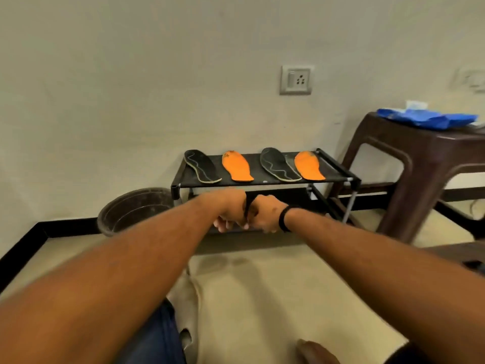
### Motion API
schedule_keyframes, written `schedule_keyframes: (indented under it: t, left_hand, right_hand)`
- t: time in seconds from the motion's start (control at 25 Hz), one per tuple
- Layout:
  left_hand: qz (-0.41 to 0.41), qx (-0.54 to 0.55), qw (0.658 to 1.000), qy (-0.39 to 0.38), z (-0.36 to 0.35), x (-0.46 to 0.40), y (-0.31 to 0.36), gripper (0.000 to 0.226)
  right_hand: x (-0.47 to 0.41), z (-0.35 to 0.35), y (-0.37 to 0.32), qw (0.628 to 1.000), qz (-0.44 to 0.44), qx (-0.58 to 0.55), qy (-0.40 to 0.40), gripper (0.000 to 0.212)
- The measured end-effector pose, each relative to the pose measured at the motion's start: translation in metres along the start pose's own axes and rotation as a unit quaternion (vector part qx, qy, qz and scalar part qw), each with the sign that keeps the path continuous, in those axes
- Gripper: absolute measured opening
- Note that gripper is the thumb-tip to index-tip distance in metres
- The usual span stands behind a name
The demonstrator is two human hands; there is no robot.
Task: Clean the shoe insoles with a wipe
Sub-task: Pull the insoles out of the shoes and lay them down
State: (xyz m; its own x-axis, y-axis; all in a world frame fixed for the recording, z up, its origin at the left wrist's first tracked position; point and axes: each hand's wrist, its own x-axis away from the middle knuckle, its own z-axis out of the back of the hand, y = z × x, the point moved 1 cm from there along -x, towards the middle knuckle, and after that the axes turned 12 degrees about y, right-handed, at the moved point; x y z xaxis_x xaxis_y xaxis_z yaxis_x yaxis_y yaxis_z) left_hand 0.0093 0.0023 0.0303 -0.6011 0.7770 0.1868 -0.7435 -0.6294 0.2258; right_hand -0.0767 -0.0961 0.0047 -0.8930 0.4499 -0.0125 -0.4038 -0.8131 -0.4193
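Lying on rack | insoles: two black, two orange

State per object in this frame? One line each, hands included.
left black insole: flat on rack top, untouched
left orange insole: flat on rack, untouched
right black insole: flat on rack, overlaps right orange insole's edge
right orange insole: flat on rack
left hand: curled, against right hand; contents hidden
right hand: curled; contents hidden
bucket: upright on floor
blue packet: lying on stool
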Motion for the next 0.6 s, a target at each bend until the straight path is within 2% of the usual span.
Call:
schedule_keyframes:
  t: [0.08,0.16,0.24,0.36,0.48,0.56,0.6]
  left_hand:
    - [-0.051,-0.027,0.998,0.037,0.024,-0.010,0.009,0.027]
    - [-0.088,-0.043,0.989,0.110,0.037,-0.021,0.014,0.026]
    - [-0.084,0.018,0.978,0.189,0.039,-0.036,0.014,0.027]
    - [-0.036,0.151,0.950,0.270,0.037,-0.064,0.015,0.027]
    - [-0.017,0.111,0.921,0.374,0.041,-0.093,0.007,0.023]
    - [0.015,0.086,0.905,0.416,0.042,-0.109,-0.010,0.010]
    - [0.029,0.079,0.899,0.429,0.042,-0.116,-0.021,0.011]
  right_hand:
    - [0.000,0.044,0.004,0.992,0.039,0.116,-0.025,0.014]
    - [-0.003,0.076,0.008,0.977,0.065,0.203,-0.024,0.017]
    - [-0.007,0.097,0.013,0.967,0.078,0.241,-0.007,0.020]
    - [-0.025,0.107,0.030,0.965,0.079,0.245,0.053,0.025]
    - [-0.062,0.110,0.051,0.965,0.066,0.206,0.150,0.023]
    - [-0.092,0.107,0.062,0.967,0.047,0.166,0.188,0.022]
    - [-0.107,0.105,0.067,0.968,0.040,0.147,0.198,0.023]
